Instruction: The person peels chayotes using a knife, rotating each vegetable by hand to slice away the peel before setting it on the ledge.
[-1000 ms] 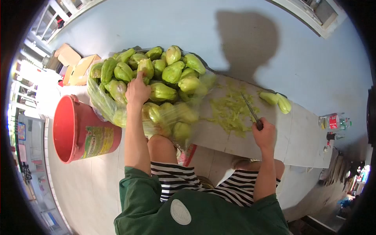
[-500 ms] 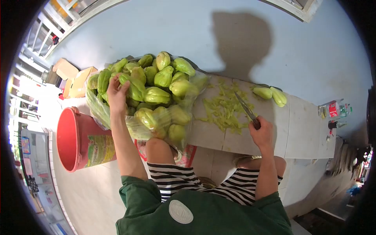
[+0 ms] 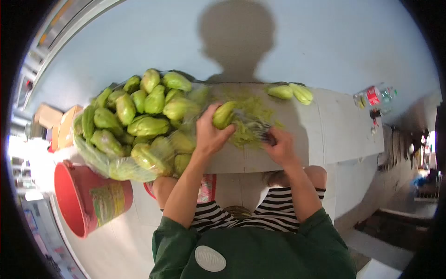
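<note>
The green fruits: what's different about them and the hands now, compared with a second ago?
The left hand has taken a green fruit from the plastic bag and carried it rightward, over the peelings. The blurred knife in the right hand has swung leftward toward it. Unchanged: the right hand's hold, the two pale fruits and the red bucket.

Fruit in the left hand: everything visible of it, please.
The fruit is yellow-green, elongated and slightly shiny, finer detail blurred. The left hand grips it between thumb and fingers, above the work surface, its long axis slanting up and rightward in the picture. The knife is a smear just right of it; whether the blade touches it can't be told.
</note>
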### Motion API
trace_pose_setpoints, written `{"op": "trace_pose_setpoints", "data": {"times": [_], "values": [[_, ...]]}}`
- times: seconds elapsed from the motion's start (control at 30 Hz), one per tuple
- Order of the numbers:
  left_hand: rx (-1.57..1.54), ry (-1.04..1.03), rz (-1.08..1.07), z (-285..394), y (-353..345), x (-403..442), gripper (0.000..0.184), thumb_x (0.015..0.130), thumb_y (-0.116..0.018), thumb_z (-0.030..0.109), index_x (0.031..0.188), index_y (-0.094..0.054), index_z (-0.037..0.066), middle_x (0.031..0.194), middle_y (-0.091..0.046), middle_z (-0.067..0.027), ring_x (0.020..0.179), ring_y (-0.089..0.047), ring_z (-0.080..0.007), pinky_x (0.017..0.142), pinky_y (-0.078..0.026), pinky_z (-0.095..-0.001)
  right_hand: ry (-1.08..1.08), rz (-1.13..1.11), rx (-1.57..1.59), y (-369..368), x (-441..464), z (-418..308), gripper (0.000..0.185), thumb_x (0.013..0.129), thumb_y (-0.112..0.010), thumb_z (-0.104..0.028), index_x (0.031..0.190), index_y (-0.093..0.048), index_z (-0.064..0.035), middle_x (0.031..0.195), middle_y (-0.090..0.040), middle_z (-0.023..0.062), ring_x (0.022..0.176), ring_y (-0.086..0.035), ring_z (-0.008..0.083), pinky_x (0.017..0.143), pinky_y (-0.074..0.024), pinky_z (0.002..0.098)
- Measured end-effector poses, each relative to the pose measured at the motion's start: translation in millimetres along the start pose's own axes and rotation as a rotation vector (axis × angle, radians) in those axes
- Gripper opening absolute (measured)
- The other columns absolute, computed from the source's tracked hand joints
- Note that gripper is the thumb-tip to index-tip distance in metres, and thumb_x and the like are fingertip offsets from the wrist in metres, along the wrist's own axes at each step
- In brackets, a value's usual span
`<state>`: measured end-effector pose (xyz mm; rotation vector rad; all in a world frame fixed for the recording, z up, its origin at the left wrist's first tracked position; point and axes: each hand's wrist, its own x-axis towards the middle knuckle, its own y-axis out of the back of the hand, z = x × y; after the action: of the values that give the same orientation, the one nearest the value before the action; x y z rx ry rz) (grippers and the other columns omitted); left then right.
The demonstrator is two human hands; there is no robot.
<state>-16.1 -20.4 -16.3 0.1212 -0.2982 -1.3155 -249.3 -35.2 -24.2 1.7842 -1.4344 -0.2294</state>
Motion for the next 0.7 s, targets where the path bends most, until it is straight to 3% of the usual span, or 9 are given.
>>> {"op": "trace_pose_setpoints", "data": {"times": [0.03, 0.27, 0.7], "values": [[0.054, -0.112, 0.059, 3, -3, 2, 0.049, 0.067, -0.072, 0.009, 0.112, -0.057, -0.004, 0.091, -0.065, -0.0155, 0.086, -0.064, -0.0238, 0.077, -0.051, -0.0347, 0.121, 0.0, -0.009, 1, 0, 2, 0.019, 0.066, -0.069, -0.011, 0.079, -0.056, -0.0038, 0.064, -0.054, 0.0127, 0.058, -0.055, 0.0334, 0.055, -0.0436, 0.0394], [0.152, -0.13, 0.02, 3, -8, 1, 0.053, 0.063, -0.08, 0.014, 0.11, -0.058, 0.001, 0.099, -0.065, -0.0198, 0.093, -0.064, -0.0369, 0.082, -0.05, -0.0376, 0.259, 0.086, -0.133, -16, 2, -8, 0.024, 0.062, -0.07, -0.01, 0.082, -0.058, -0.0058, 0.074, -0.059, 0.0096, 0.07, -0.061, 0.03, 0.059, -0.0469, 0.0393], [0.077, -0.079, 0.026, -11, -8, 7, 0.055, 0.062, -0.08, 0.015, 0.11, -0.059, 0.001, 0.098, -0.065, -0.0199, 0.092, -0.064, -0.0364, 0.084, -0.049, -0.0365, 0.303, 0.09, -0.16, -23, 13, -12, 0.02, 0.06, -0.067, -0.011, 0.074, -0.054, -0.0072, 0.069, -0.054, 0.0089, 0.064, -0.056, 0.03, 0.057, -0.0437, 0.0397]]}}
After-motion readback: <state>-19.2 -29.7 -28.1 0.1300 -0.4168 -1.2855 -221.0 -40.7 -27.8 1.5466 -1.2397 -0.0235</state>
